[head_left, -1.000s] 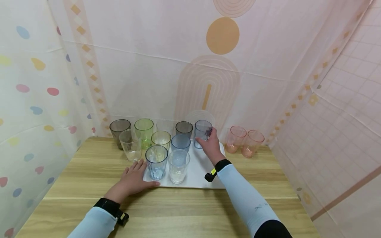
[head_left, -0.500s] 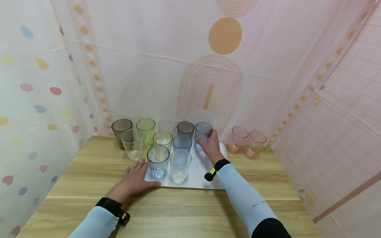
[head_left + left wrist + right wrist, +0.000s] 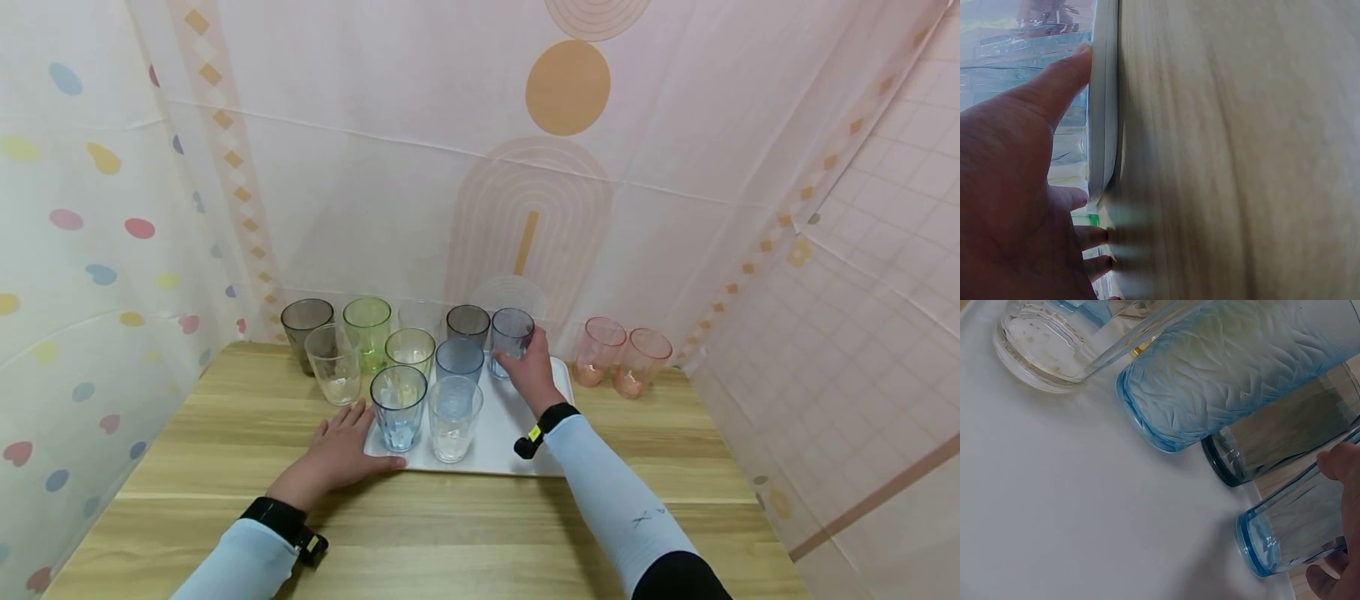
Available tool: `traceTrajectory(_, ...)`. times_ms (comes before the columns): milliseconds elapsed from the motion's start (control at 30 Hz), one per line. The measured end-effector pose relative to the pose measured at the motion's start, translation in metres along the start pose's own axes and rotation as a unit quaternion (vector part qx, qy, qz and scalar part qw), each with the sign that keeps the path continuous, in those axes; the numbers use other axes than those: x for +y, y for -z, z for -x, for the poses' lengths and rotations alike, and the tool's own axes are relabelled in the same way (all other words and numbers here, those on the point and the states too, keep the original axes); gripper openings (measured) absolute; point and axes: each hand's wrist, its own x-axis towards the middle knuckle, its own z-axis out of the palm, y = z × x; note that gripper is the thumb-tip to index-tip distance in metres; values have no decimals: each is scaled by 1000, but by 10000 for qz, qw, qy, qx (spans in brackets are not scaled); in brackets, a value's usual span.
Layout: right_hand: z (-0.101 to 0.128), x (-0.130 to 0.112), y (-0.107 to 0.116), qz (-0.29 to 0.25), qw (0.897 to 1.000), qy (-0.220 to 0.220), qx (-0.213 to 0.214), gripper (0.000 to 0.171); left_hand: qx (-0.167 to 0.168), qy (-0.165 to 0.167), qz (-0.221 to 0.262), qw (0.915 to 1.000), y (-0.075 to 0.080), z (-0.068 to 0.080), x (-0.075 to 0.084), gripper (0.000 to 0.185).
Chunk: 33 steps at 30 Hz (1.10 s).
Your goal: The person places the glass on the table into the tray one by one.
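One glass [image 3: 512, 329] in grip [image 3: 534, 372] near tray-edge [image 3: 566, 381]

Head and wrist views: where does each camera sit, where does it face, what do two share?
Head: worn on the head, facing forward and down at tray and glasses; left hand, right hand, forearms show.
Left wrist: worn there, facing tray edge and table; left hand shows.
Right wrist: worn there, facing tray and glasses; right hand partly shows.
Head and right wrist share the gripped blue glass.
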Motion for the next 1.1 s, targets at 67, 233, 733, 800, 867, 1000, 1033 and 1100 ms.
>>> traceTrajectory(67,0,2,1,-14,10000,-15,-33,89,1,-8,3,10000,0,0,0,129)
traceTrajectory(233,9,8,10,33,10000,-57,11,93,4,-51,26,10000,0,1,1,128)
traceTrajectory(733,70,58,115,-409,9873,440,1472,45,-3,-21,-12,10000,1,0,2,129)
traceTrajectory(800,69,68,133,-368,9767,435,2069,38,12,-25,-28,10000,2,-1,2,129)
traceTrajectory(867,65,77,151,-280,9660,266,2555,42,15,-16,-37,10000,2,-1,1,129)
traceTrajectory(1000,55,90,179,-389,9624,-62,2688,70,-14,-10,-52,10000,0,-3,-1,130)
traceTrajectory(1033,52,93,185,-391,9655,-123,2571,78,-29,-7,-54,10000,0,-3,-1,131)
traceTrajectory(1100,46,97,193,-399,9734,-188,2249,92,-45,-8,-37,10000,-1,-4,-1,132)
